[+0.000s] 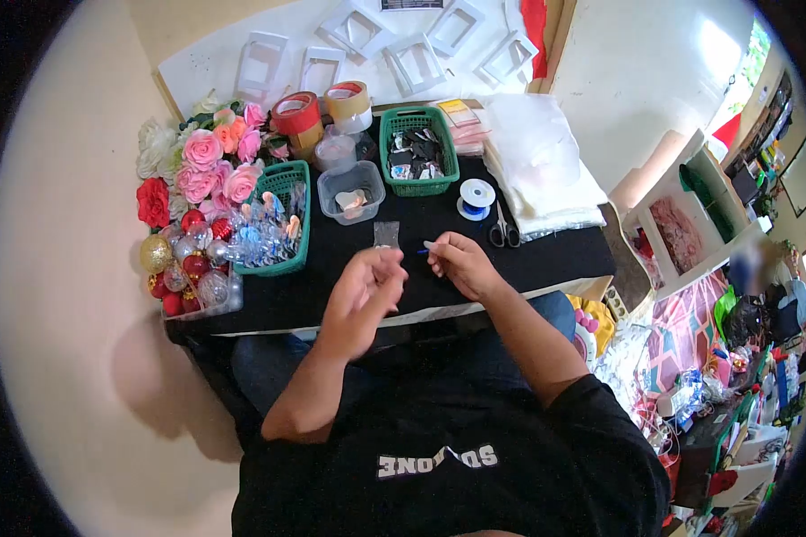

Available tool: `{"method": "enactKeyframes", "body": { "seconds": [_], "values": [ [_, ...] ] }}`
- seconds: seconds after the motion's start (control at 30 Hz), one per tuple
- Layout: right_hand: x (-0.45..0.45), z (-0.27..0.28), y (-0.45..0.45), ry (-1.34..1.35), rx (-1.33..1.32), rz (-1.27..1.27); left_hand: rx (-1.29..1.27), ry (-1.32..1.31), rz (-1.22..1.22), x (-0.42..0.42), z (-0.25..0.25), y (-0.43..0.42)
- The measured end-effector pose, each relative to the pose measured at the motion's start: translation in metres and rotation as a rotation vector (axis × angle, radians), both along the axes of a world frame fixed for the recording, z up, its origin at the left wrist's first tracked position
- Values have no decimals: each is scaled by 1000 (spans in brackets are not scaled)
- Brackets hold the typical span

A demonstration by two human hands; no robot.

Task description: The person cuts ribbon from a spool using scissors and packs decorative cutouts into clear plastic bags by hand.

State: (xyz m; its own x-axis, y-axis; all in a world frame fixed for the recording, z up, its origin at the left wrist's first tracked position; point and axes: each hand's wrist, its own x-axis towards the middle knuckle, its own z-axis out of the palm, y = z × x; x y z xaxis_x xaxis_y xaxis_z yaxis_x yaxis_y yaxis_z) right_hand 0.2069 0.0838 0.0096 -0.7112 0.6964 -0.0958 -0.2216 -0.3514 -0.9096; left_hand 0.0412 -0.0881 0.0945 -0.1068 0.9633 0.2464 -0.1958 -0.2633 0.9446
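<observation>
My left hand (pixel 360 300) is raised over the front edge of the black-covered table, fingers loosely bent and apart, with nothing visible in them. Just beyond its fingertips lies a small clear packet (pixel 386 234). My right hand (pixel 461 266) is closed in a pinch on a small blue and white piece (pixel 424 251), too small to name. Near that hand are a spool of blue ribbon (pixel 476 199) and black-handled scissors (pixel 504 234). A clear plastic tub (pixel 350 215) with pale flat pieces inside stands beyond the left hand.
Two green baskets, one with dark packets (pixel 418 190) and one with bluish wrapped items (pixel 303 234), stand on the table. Tape rolls (pixel 347 106), artificial flowers (pixel 201 150) and Christmas balls (pixel 194 266) crowd the left. Clear plastic sheets (pixel 533 143) are stacked at right.
</observation>
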Motion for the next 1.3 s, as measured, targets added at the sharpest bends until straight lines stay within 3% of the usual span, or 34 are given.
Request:
{"method": "enactKeyframes", "body": {
  "seconds": [0.03, 0.07, 0.1, 0.13, 0.2, 0.43, 0.57, 0.63, 0.67, 0.73, 0.8, 0.87, 1.13, 1.3],
  "values": [
    [1, -1, 0, 52, -32, -1, 41, -123, -153, 7, 40, -26],
    [2, -2, -1, 100, -65, 2, 231, 85, -331, 1, 61, -42],
    [1, -3, 1, 135, -65, 18, 536, 111, -437, 11, 94, -53],
    [-1, -2, 1, 129, -68, 22, 612, 79, -554, 15, 100, -65],
    [-2, 6, 0, 125, -127, -5, 735, 435, -491, 27, 147, -89],
    [1, 11, 1, 119, -254, -10, 967, 733, -230, 24, 159, -127],
    [5, 6, 7, 147, -253, 53, 1213, 895, -158, 29, 165, -108],
    [7, 6, 2, 148, -270, 39, 1109, -755, -681, 38, 145, -82],
    [3, 10, 7, 129, -272, 28, 1122, -719, -653, 29, 136, -75],
    [0, 10, 7, 136, -262, 38, 820, -643, -734, 17, 121, -70],
    [0, 10, 6, 136, -258, 20, 696, -93, -335, 28, 132, -71],
    [0, 10, 5, 134, -274, 14, 806, 24, -465, 33, 135, -63],
    [2, 11, 4, 161, -268, 30, 885, 206, -211, 34, 145, -66],
    [2, 13, 6, 152, -280, 47, 891, 125, -251, 42, 140, -54]
  ]
}}
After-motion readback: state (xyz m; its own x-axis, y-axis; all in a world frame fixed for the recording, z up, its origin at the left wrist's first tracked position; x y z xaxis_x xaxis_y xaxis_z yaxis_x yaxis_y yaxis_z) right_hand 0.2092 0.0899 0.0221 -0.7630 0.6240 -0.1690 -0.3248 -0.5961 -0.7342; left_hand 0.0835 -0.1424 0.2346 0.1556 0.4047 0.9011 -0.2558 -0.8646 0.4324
